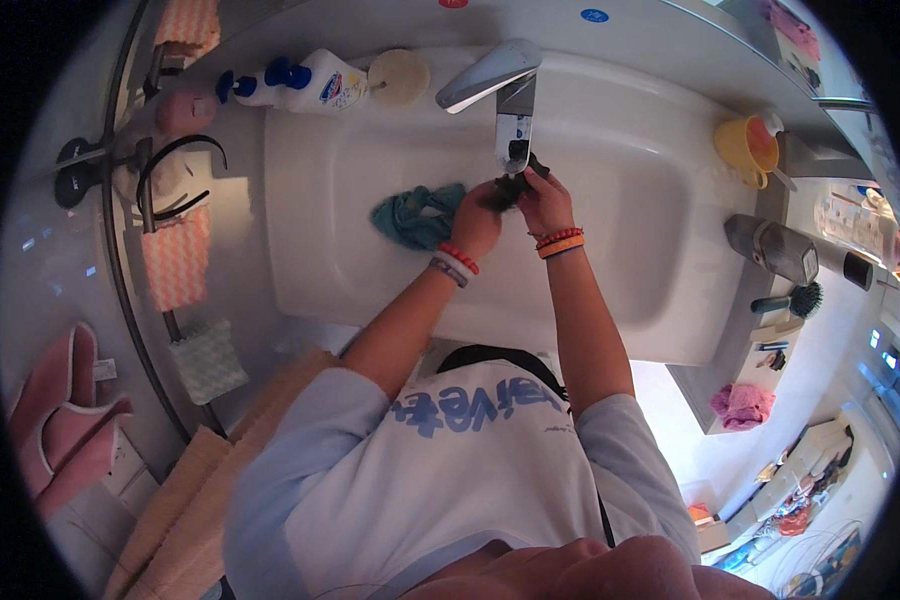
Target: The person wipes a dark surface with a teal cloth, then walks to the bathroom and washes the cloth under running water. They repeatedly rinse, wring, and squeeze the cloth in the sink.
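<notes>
Below the spout of a chrome faucet [514,124], my left hand [478,219] and my right hand [547,202] both hold a small dark cloth [508,193]. The cloth is bunched between my fingers, and part of it rises toward the spout's mouth. Whether water is running over it I cannot tell clearly. A wet-looking teal cloth [418,217] lies crumpled on the floor of the white sink [622,247], just left of my left hand. My left fingertips are partly hidden behind the hand and the dark cloth.
Along the back left rim stand white pump bottles [334,82] and a round beige sponge [399,77]. A yellow mug [746,150] is at the right rim, near a grey bottle [771,247] and a hairbrush [791,301]. Striped cloths [176,259] hang on a rail at left.
</notes>
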{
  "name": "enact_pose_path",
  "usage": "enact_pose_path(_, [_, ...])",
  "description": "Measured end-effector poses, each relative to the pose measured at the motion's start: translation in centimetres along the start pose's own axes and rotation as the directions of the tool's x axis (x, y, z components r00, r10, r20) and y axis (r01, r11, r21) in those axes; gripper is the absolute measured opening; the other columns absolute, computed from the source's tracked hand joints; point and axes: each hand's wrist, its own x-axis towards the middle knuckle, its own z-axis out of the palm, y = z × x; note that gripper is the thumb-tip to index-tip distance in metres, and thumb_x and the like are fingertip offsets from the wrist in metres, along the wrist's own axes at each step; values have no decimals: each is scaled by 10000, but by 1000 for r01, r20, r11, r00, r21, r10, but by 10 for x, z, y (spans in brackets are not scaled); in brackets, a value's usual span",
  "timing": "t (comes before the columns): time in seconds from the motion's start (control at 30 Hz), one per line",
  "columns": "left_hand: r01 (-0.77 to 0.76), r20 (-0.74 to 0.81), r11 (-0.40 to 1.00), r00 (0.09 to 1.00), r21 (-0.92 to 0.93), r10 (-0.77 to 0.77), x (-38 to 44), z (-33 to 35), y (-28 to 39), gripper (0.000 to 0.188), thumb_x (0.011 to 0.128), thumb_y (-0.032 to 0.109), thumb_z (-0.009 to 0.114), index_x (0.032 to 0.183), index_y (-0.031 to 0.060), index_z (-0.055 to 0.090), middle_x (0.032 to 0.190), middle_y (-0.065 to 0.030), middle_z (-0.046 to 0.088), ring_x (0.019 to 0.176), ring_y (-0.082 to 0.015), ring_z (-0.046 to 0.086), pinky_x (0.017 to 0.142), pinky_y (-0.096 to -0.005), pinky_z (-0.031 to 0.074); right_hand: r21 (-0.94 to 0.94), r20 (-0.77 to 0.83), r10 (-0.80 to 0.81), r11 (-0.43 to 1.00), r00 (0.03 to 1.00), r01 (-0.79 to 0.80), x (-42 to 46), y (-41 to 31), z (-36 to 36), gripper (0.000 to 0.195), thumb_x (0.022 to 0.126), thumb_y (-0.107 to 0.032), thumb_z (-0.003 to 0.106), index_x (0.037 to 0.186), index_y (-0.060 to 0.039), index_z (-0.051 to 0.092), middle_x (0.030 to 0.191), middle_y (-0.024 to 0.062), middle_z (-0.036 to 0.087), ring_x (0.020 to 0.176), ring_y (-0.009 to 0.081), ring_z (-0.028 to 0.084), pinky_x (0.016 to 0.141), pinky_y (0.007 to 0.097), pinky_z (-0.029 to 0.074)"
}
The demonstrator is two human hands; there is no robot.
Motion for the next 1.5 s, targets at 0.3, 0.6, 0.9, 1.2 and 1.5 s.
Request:
enact_pose_path(0.3, [383, 54, 612, 873, -692, -485, 13, -34, 15, 256, 901, 245, 532, 1044, 34, 507, 923, -76, 618, 760, -175, 624, 627, -259, 502, -638, -75, -201, 762, 977, 108, -4, -1, 21, 249, 786, -212, 684, 886, -22, 558, 763, 36, 593, 683, 114, 553, 566, 244, 431])
enact_pose_path(0.6, [101, -219, 568, 857, -817, -467, 5, -26, -23, 159, 873, 169, 549, 956, 33, 537, 864, -84, 584, 743, -195, 564, 657, -291, 460, -93, 157, 218, 974, 963, -205, -26, -23, 21, 158, 848, -110, 593, 957, -1, 558, 948, 78, 602, 826, 154, 592, 666, 297, 500])
enact_pose_path(0.9, [503, -201, 813, 799, -292, -567, 15, -42, 11, 169, 882, 174, 523, 828, 24, 577, 740, -92, 573, 658, -265, 540, 609, -358, 442, -603, -253, -165, 797, 953, -23, -4, -7, 7, 230, 810, -179, 660, 928, 14, 615, 868, 61, 609, 770, 104, 542, 676, 227, 443])
enact_pose_path(1.2, [422, -221, 785, 800, -454, -558, 14, -50, 23, 248, 881, 275, 570, 925, 31, 564, 763, -28, 572, 672, -106, 538, 628, -259, 465, -548, 123, -269, 784, 955, 291, -25, 7, 17, 358, 730, -37, 667, 1066, -19, 543, 945, 70, 612, 867, 155, 587, 759, 274, 480])
enact_pose_path(1.5, [589, 343, 319, 743, -742, -575, 13, -58, 47, 213, 861, 228, 603, 939, 31, 592, 868, -29, 609, 771, -103, 571, 693, -241, 462, -891, 155, -407, 336, 900, 306, -48, 5, 41, 336, 718, -40, 658, 1005, -47, 485, 836, 103, 598, 772, 229, 603, 687, 325, 474])
